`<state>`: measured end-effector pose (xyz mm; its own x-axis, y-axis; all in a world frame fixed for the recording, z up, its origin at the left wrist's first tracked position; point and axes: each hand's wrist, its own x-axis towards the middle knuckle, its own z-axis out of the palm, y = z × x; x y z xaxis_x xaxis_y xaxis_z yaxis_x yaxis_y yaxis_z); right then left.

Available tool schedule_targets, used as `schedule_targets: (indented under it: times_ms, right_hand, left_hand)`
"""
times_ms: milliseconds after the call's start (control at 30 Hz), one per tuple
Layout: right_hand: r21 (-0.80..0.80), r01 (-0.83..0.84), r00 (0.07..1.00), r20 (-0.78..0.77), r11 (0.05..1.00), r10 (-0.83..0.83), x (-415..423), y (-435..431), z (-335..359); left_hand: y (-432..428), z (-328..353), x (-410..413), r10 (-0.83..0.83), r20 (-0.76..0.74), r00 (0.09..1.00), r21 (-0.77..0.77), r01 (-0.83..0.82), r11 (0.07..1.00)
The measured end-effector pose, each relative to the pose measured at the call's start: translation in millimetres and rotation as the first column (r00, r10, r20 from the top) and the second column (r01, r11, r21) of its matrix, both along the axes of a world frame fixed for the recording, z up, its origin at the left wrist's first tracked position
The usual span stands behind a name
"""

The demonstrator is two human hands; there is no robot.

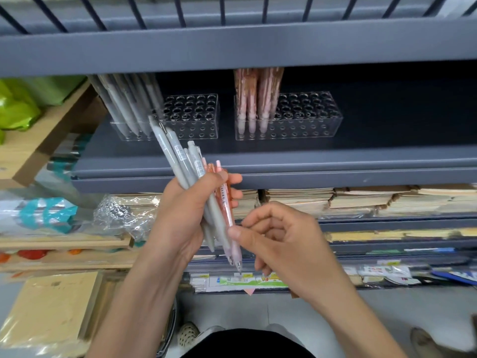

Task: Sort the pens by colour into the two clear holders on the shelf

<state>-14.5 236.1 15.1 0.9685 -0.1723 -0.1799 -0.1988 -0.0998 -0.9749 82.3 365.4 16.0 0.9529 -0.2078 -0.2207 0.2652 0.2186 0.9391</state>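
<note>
Hands meet at frame centre, below the front lip of the grey shelf. Left hand wrapped round a bundle of pens, thumb across the front, fingertips showing past the bundle's right side. Bundle is tilted, tops leaning to the upper left, tips down. Grey barrels with barcode stickers on its left side, a few pink ones on its right.

Right hand just right of and slightly below the left, thumb and forefinger pinching one pink pen low on the barrel near the grip, other fingers loosely curled under. Metal tip points down past the thumb. Upper part of that pen lies against the left hand's fingers with the rest of the bundle; cannot tell if it is free of that grip.

On the shelf, upper middle of the frame, two clear holders side by side, apart, each a block with rows of round holes. Left holder has grey pens standing in its left end, leaning left. Right holder has pink pens in its left end, upright, tops hidden by the shelf above.

Stacked notebooks on the level beneath, right of centre. Crinkled plastic left of the left hand. Green bag at the upper left edge. Shoe on the floor at bottom centre
</note>
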Motion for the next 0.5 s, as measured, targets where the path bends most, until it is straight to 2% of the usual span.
schedule_targets:
  times_ms: [100,300,500]
  right_hand:
    - [0.027,-0.019,1.0,-0.023,0.999,0.019,-1,-3,-1]
    - [0.219,-0.117,0.991,-0.041,0.969,0.128,-9,-21,-7]
    - [0.339,-0.171,0.984,0.01,0.925,0.179,-17,-35,-13]
  left_hand:
    - [-8,-1,-6,-0.004,0.003,1.0,-0.004,0.004,1.0]
    - [-20,-5,-18,-0.006,-0.015,1.0,-0.027,0.005,1.0]
    - [-34,-6,-31,0.029,-0.037,0.999,-0.077,-0.032,0.997]
